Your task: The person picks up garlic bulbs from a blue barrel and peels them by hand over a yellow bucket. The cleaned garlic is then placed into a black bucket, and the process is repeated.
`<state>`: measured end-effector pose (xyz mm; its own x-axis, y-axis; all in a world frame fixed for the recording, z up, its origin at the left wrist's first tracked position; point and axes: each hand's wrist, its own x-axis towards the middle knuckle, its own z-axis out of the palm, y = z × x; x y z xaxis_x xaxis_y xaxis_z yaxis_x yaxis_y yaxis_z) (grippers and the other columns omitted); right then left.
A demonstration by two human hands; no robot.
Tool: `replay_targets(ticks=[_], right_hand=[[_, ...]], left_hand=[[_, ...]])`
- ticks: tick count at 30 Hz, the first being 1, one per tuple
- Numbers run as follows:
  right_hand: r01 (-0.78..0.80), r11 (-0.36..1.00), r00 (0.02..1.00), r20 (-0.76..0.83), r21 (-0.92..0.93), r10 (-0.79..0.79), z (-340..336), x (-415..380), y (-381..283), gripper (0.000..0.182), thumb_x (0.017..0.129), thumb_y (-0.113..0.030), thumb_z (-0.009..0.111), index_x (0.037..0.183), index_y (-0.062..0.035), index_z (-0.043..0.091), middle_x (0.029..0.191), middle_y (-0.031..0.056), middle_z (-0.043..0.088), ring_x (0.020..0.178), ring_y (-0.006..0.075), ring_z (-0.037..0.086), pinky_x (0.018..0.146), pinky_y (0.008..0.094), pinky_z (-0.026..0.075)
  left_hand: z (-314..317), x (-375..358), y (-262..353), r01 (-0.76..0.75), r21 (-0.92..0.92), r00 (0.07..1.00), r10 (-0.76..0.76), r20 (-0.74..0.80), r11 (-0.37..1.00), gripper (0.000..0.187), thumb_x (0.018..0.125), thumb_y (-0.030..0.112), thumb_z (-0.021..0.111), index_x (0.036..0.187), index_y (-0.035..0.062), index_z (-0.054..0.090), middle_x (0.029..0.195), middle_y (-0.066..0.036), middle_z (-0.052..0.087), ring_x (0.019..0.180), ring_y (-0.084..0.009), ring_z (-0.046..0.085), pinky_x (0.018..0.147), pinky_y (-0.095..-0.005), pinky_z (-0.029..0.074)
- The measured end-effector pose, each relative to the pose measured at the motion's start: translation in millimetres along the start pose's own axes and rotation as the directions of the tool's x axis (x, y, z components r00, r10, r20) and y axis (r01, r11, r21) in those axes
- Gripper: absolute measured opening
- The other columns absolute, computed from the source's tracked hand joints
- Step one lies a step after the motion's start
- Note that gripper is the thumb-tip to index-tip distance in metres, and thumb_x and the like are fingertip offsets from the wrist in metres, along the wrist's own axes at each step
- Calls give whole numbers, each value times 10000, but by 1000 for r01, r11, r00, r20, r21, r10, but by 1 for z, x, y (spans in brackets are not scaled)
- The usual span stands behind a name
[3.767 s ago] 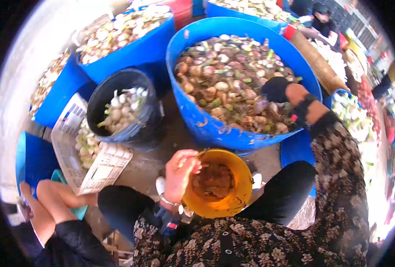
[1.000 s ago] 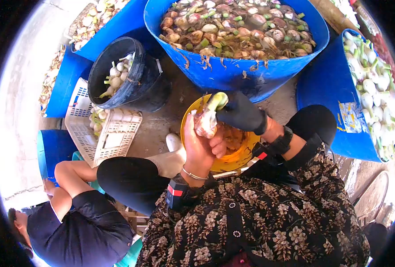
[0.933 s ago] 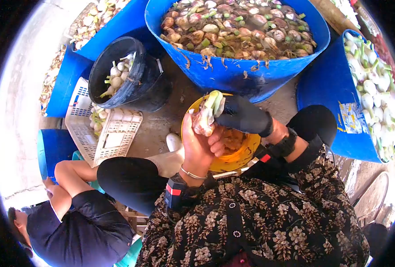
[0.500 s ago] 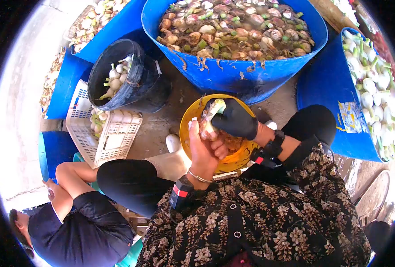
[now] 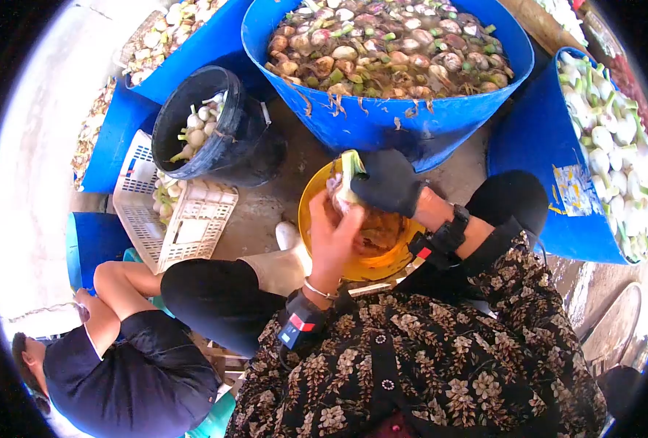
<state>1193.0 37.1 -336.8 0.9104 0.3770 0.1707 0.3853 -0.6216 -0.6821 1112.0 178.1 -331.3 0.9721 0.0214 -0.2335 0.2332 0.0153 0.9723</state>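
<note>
A garlic bulb (image 5: 351,169) with a green stem stub is held up over a yellow bucket (image 5: 311,191). My left hand (image 5: 332,237), bare, has its fingers wrapped round the bulb from below. My right hand (image 5: 386,181), in a dark glove, is closed against the stem side of the same bulb; its fingertips are partly hidden. Brown, wet-looking peelings (image 5: 382,232) lie inside the bucket beneath my hands.
Ahead stands a large blue tub (image 5: 411,120) of unpeeled garlic in water. A blue barrel (image 5: 524,168) of clean white garlic leans at right. At left are a black bucket (image 5: 229,157), a white crate (image 5: 200,219) and a seated person (image 5: 134,372).
The garlic bulb has turned more upright, its stem now pointing up. My left fingers have shifted round it, and my gloved right hand has moved slightly along the stem.
</note>
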Motion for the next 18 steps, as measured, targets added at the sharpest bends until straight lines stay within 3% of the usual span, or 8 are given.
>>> replay_targets(ticks=[1,3,4,7,9,12,13,18], right_hand=[[51,998,998,27,36,-52,2,-1,2,175,724,-222,586,746,-51,617,761,167,631,692,327,611,619,402,492],[158,981,983,71,111,-166,6,0,10,165,740,-188,583,813,-47,629,778,136,651,677,283,628,620,377,498],[84,913,986,101,399,-135,8,-3,13,171,751,-169,578,859,-45,626,791,110,652,676,244,623,617,356,496],[-282,342,937,334,896,-105,12,-11,27,271,792,-98,558,1055,-39,588,863,9,629,724,88,572,618,251,476],[-268,293,951,301,918,-72,16,-14,31,261,794,-116,564,1043,-39,592,865,16,630,726,86,572,617,241,472],[-287,376,950,311,881,-4,23,-15,36,279,807,-174,592,1053,-42,589,869,8,624,728,78,561,619,233,462],[-257,382,963,270,888,21,23,-17,29,280,810,-185,596,1052,-45,590,860,2,621,718,74,556,612,230,458],[-305,169,949,315,937,-33,29,-28,17,259,827,-199,581,1041,-54,602,853,1,620,709,68,548,580,210,428]], left_hand=[[-2,5,-12,-143,44,989,145,-37,989,354,824,76,595,1139,2,451,936,-50,557,657,-88,537,505,-248,464],[-6,10,-16,-188,37,979,190,-76,981,321,842,99,577,1129,19,459,923,-46,559,637,-82,536,489,-225,454],[-9,11,-16,-209,35,973,211,-91,977,305,850,111,567,1124,28,463,916,-43,560,627,-79,536,481,-213,449],[-24,16,-19,-3,-262,999,17,51,965,255,879,166,523,1107,64,475,888,-48,568,603,-75,536,455,-198,439],[-23,13,-9,68,-264,994,-43,100,962,258,885,199,506,1094,53,474,928,-67,558,687,-102,553,549,-213,467],[-15,19,-11,-404,264,902,429,-42,876,283,872,128,490,1134,33,445,969,-69,534,846,-123,515,759,-261,453],[-12,16,-6,-421,322,890,455,-35,848,302,845,122,530,1121,23,456,997,-66,513,915,-134,486,843,-281,413],[-23,14,8,-302,59,953,303,-10,952,321,828,147,558,1110,19,475,964,-62,535,829,-137,551,680,-258,499]])
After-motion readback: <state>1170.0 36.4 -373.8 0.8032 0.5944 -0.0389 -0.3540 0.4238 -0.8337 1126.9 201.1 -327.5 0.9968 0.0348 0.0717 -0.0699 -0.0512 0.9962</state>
